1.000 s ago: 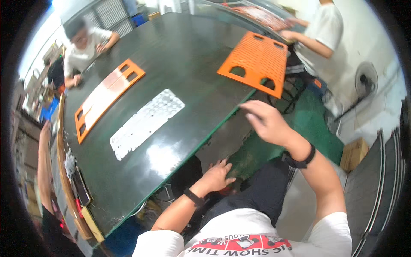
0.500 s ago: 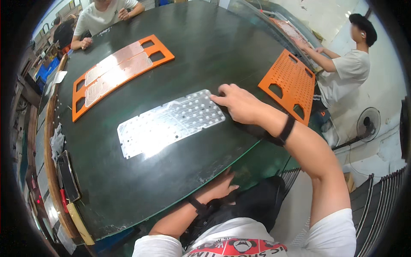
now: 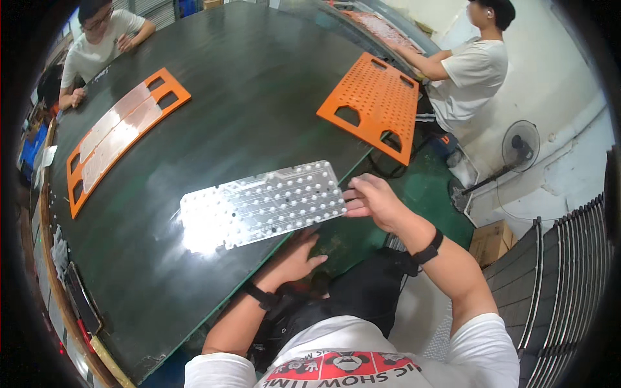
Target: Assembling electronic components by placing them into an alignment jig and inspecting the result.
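Note:
A clear keyboard membrane sheet point(image 3: 265, 204) with rows of white domes and printed traces lies slantwise over the dark green table, its right end reaching past the table edge. My right hand point(image 3: 375, 204) is closed at that right end, with its thumb and fingers at the sheet's edge. Below the sheet's near edge, my left hand point(image 3: 291, 258) rests by the table rim with thumb and fingers apart, holding nothing. The tips of its fingers come close to the sheet.
An orange frame point(image 3: 171, 84) carrying two clear sheets lies on the left of the table point(image 3: 246, 71). A perforated orange board point(image 3: 375, 97) overhangs the right edge. A phone point(image 3: 83, 297) sits near the left rim. Two co-workers are across the table; a fan point(image 3: 519, 143) stands right.
My right hand has drawn the membrane sheet toward me, so its right end now passes the table edge. My left hand has come up beside it. The view has turned right.

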`<state>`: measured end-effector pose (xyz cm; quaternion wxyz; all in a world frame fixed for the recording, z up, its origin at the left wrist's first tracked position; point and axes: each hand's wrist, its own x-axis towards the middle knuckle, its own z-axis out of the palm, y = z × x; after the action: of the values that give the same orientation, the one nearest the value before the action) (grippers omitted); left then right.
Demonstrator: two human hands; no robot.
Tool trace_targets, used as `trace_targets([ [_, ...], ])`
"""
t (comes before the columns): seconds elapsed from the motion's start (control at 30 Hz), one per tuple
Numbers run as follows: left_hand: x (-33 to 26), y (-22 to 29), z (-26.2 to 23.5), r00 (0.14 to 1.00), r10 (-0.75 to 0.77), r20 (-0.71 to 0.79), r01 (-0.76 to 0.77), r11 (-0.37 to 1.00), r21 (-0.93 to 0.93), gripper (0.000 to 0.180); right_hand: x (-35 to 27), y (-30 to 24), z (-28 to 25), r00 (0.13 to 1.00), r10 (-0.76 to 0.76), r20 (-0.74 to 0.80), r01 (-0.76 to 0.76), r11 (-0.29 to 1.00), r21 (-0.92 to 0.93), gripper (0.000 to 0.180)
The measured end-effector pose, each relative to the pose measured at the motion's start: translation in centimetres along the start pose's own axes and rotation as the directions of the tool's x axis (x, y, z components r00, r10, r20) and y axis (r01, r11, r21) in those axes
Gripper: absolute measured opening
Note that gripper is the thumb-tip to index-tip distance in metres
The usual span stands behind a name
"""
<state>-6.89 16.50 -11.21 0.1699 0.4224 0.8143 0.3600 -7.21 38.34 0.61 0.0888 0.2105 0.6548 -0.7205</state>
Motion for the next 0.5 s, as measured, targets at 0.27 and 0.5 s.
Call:
trace_targets([
  [0.27,-1.3,1.6,-2.5,0.997,-0.053,-0.063,0.056,0.998,0.037,0.058,2.2,-2.8,1.6,0.991,-0.027,0.134,0.031,0.999,-0.026,0.029],
  [0.5,0.2,2.2,-1.8,0.988,-0.135,-0.075,0.118,0.974,-0.195,0.051,0.2,-1.0,0.6,0.988,-0.138,0.067,0.143,0.986,-0.081,0.027],
])
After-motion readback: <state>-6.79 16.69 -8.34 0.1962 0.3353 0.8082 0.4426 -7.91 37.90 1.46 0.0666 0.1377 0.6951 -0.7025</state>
